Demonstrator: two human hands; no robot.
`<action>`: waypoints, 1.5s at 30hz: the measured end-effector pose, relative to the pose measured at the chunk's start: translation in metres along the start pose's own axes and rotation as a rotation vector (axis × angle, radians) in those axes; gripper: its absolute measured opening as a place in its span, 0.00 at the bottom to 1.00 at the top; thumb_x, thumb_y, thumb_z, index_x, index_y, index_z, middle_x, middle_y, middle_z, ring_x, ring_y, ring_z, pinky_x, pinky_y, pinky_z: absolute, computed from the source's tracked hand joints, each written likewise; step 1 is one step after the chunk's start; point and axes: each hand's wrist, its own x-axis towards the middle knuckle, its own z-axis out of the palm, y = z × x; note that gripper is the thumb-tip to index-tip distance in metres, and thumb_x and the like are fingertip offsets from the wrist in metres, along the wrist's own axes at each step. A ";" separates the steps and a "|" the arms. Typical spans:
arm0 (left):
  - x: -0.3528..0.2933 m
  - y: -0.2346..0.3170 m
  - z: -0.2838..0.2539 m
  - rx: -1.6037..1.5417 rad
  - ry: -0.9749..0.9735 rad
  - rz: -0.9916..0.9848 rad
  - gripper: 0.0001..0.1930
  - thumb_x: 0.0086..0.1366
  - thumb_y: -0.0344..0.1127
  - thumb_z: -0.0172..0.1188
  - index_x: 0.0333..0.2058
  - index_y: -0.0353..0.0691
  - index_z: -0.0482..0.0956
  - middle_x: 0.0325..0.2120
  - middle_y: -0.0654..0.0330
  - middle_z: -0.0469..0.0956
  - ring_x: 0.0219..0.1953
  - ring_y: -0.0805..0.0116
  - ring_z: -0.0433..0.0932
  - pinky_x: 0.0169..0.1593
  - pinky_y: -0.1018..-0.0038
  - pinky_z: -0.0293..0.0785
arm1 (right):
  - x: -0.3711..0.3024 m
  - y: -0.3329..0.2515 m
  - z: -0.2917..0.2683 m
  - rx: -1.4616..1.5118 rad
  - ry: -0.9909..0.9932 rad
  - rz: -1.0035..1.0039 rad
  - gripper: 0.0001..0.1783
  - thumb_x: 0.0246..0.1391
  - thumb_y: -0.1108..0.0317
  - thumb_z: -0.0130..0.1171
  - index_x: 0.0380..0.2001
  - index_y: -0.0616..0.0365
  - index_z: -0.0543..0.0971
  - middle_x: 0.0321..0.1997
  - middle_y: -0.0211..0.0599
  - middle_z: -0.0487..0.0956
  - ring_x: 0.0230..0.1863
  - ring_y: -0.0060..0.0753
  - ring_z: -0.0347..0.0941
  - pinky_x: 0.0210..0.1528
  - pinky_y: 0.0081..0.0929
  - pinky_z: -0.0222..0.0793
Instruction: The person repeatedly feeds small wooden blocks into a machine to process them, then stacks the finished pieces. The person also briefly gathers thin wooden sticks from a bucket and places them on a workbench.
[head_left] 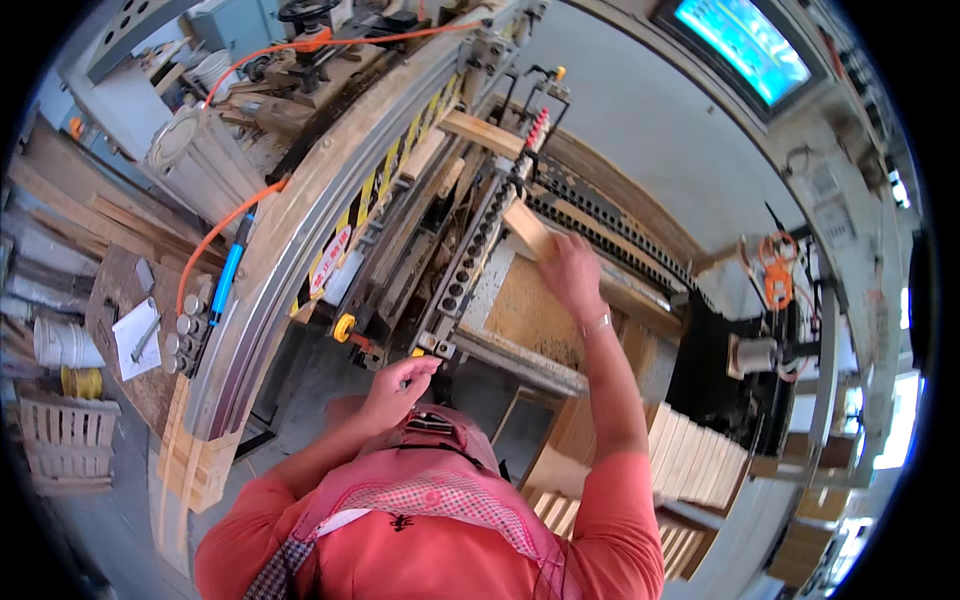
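Note:
My right hand (572,275) reaches over the machine bed, with its fingers closed round the near end of a pale wooden block (529,227). The block's far end is beside the long machine rail (465,265), which has a row of round dark holes. My left hand (398,392) is in front of my body, just below the small button block (434,346) at the rail's near end. Its fingers are bent and pressed together. A small dark spot shows between them, but I cannot make out what it is. Another wooden piece (482,133) lies across the rail's far end.
A sawdust-covered bed (530,310) lies right of the rail. Stacked wooden strips (695,455) stand at my lower right. A metal beam (300,215) with an orange hose (205,245) runs along the left. A lit screen (745,45) hangs at the upper right, and a white bucket (65,343) stands far left.

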 end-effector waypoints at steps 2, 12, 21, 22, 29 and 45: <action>0.008 0.006 0.002 -0.061 0.110 -0.028 0.13 0.61 0.28 0.51 0.44 0.35 0.74 0.38 0.58 0.77 0.41 0.74 0.75 0.45 0.78 0.69 | 0.079 0.020 0.034 -0.030 -0.031 -0.060 0.20 0.33 0.65 0.65 0.33 0.59 0.74 0.33 0.45 0.73 0.39 0.46 0.70 0.39 0.38 0.70; 0.021 0.011 0.010 -0.255 0.467 -0.228 0.13 0.61 0.28 0.51 0.45 0.34 0.73 0.39 0.60 0.76 0.41 0.76 0.73 0.45 0.80 0.69 | 0.258 0.045 0.153 -0.168 -0.352 -0.110 0.20 0.33 0.56 0.64 0.29 0.58 0.79 0.34 0.46 0.77 0.37 0.45 0.75 0.40 0.37 0.72; 0.088 0.032 0.021 -0.242 0.312 -0.139 0.14 0.61 0.27 0.53 0.47 0.33 0.72 0.39 0.61 0.76 0.42 0.76 0.73 0.46 0.80 0.68 | 0.262 0.066 0.122 -0.222 -0.402 -0.134 0.20 0.28 0.57 0.66 0.26 0.57 0.78 0.28 0.44 0.78 0.32 0.45 0.76 0.34 0.38 0.73; 0.095 0.030 0.018 -0.292 0.320 -0.136 0.15 0.60 0.27 0.53 0.47 0.33 0.71 0.39 0.61 0.76 0.42 0.75 0.73 0.46 0.80 0.68 | 0.255 0.050 0.098 -0.242 -0.475 -0.122 0.20 0.27 0.57 0.66 0.26 0.56 0.78 0.27 0.44 0.78 0.32 0.46 0.75 0.33 0.38 0.73; 0.156 0.032 0.018 -0.615 0.191 0.058 0.36 0.56 0.26 0.59 0.61 0.38 0.50 0.57 0.54 0.57 0.52 0.67 0.67 0.51 0.73 0.68 | 0.126 -0.020 -0.002 0.562 -1.008 0.080 0.30 0.30 0.63 0.71 0.41 0.62 0.76 0.34 0.42 0.79 0.32 0.31 0.76 0.34 0.24 0.75; 0.106 0.039 -0.003 -0.940 -0.166 0.128 0.21 0.64 0.36 0.45 0.54 0.36 0.60 0.46 0.51 0.71 0.47 0.59 0.73 0.52 0.66 0.68 | 0.051 -0.034 -0.021 0.641 -0.749 0.153 0.22 0.28 0.64 0.73 0.28 0.63 0.77 0.19 0.28 0.71 0.23 0.18 0.64 0.26 0.23 0.62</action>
